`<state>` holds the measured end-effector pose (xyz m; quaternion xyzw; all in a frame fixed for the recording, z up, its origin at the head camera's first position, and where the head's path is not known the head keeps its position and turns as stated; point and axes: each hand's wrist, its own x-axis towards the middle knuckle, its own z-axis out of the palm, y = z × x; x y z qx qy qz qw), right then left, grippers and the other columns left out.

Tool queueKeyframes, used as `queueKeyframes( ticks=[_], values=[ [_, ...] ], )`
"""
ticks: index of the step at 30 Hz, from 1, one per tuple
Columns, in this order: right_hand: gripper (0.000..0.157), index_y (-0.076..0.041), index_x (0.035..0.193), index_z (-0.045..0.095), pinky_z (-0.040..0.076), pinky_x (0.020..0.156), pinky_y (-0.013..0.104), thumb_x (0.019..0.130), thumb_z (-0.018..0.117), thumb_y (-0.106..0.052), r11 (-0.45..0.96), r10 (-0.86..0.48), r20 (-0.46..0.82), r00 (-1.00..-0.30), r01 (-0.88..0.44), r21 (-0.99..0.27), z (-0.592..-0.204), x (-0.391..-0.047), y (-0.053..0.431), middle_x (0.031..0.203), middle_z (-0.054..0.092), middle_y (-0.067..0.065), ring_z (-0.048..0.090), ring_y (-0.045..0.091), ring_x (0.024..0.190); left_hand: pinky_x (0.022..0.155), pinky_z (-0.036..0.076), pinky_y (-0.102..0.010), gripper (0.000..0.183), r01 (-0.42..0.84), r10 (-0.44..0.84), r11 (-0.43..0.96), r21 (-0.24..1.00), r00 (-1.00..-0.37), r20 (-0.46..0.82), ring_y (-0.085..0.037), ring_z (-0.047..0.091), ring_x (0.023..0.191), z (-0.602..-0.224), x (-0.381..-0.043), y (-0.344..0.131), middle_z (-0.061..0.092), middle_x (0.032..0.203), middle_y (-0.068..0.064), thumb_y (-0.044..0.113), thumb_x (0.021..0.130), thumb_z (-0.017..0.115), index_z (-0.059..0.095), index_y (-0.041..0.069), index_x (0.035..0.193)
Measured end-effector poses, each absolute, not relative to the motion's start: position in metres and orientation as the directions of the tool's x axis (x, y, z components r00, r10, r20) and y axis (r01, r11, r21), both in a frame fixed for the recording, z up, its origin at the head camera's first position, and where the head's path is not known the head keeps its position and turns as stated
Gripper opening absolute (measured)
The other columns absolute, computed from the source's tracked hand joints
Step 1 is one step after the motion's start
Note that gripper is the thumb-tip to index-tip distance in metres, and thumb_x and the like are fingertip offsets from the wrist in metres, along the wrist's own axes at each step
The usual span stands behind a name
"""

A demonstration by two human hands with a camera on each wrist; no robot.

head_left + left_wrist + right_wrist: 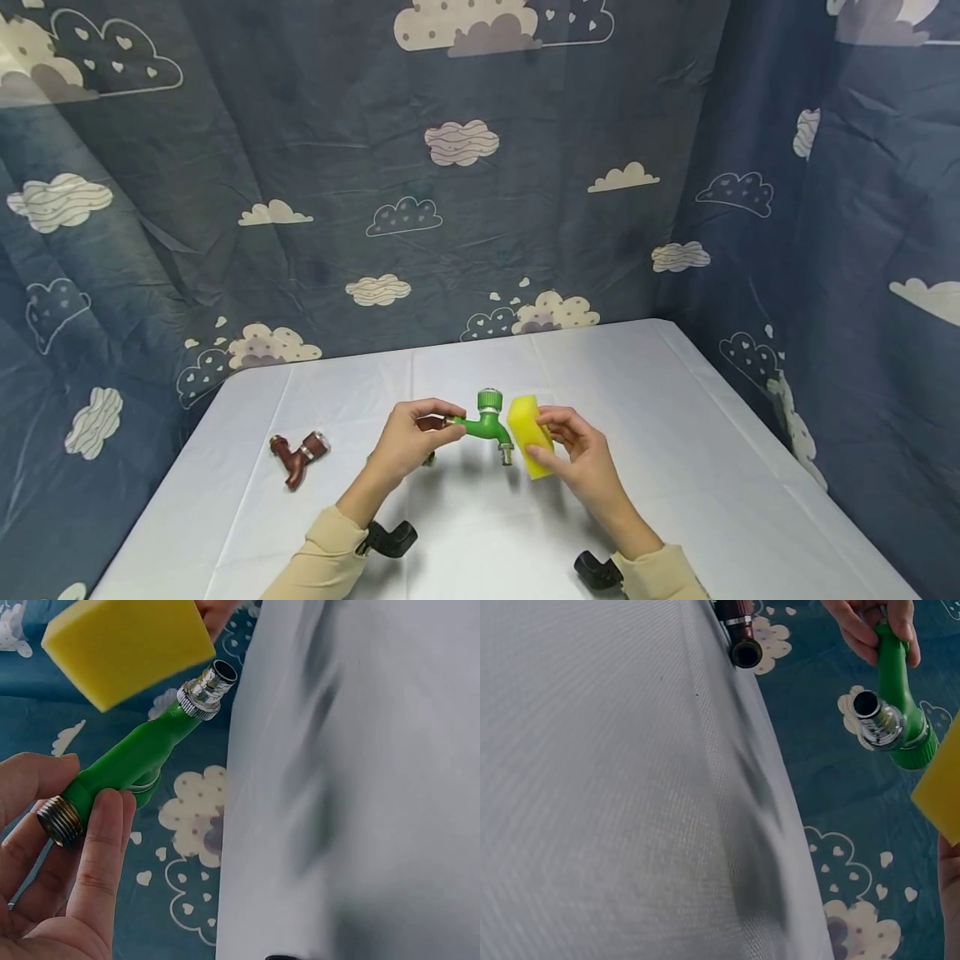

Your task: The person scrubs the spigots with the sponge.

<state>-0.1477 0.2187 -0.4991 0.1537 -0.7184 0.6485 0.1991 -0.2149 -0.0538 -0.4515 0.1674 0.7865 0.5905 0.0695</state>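
My left hand [407, 440] pinches a green tap [486, 427] by its threaded inlet end, above the white table. The tap has a ribbed green knob on top and a silver spout [204, 694] at its outlet. My right hand [587, 460] grips a yellow sponge [529, 433] between thumb and fingers, just right of the tap. In the left wrist view the sponge overlaps the space close by the spout. A second tap, brown [431, 423], lies behind my left hand, which hides most of it.
Another brown tap [297, 458] lies on the white-covered table [675, 500] at the left. A dark blue curtain [337, 167] with cloud prints rises behind the table and along both sides. Black camera mounts [392, 540] sit at both wrists.
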Motion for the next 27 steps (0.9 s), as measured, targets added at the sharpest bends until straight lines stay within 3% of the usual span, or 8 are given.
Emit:
queueKeyframes(
  ticks=[5,7,11,19,27],
  values=[
    [0.037,-0.007,0.117,0.073,0.054,0.104,0.016,0.084,0.087,0.004,0.189,0.02,0.49,-0.871,-0.478,-0.858,-0.5,-0.146,0.217,0.134,0.068,0.014,0.067,0.003,0.117,0.07,0.057,-0.019,0.026,0.171,0.376,0.191,0.967,-0.922,0.089,-0.009,0.072,0.087,-0.459,-0.206,-0.052,0.08,0.11,-0.009,0.014,0.088,0.089,0.082,0.006,0.112],
    [0.038,-0.011,0.115,0.075,0.054,0.104,0.017,0.083,0.089,0.002,0.235,0.004,0.501,-0.865,-0.486,-0.842,-0.5,-0.145,0.216,0.135,0.068,0.012,0.064,0.003,0.122,0.079,0.06,-0.02,0.026,0.176,0.385,0.175,0.969,-0.918,0.097,-0.01,0.073,0.089,-0.461,-0.203,-0.049,0.08,0.111,-0.011,0.013,0.088,0.089,0.082,0.005,0.112],
    [0.041,-0.017,0.114,0.077,0.051,0.109,0.017,0.08,0.091,0.002,0.322,-0.048,0.568,-0.822,-0.551,-0.77,-0.501,-0.144,0.214,0.135,0.068,0.009,0.061,0.008,0.127,0.079,0.061,-0.021,0.027,0.198,0.403,0.167,0.966,-0.908,0.116,-0.012,0.072,0.091,-0.463,-0.198,-0.045,0.08,0.111,-0.013,0.013,0.089,0.088,0.081,0.004,0.113],
    [0.048,-0.019,0.113,0.079,0.047,0.113,0.012,0.074,0.094,0.006,0.408,-0.121,0.711,-0.693,-0.687,-0.601,-0.5,-0.144,0.213,0.132,0.07,0.01,0.066,0.025,0.123,0.079,0.062,-0.022,0.026,0.249,0.436,0.184,0.951,-0.887,0.148,-0.011,0.073,0.091,-0.461,-0.191,-0.037,0.081,0.109,-0.008,0.015,0.087,0.09,0.082,0.008,0.111],
    [0.051,-0.017,0.113,0.079,0.048,0.113,0.013,0.072,0.093,0.01,0.426,-0.18,0.743,-0.644,-0.732,-0.532,-0.501,-0.146,0.211,0.133,0.069,0.013,0.066,0.027,0.124,0.079,0.062,-0.019,0.023,0.301,0.461,0.259,0.918,-0.873,0.156,-0.009,0.074,0.086,-0.457,-0.184,-0.036,0.081,0.099,-0.008,0.016,0.084,0.093,0.081,0.009,0.102]
  ],
)
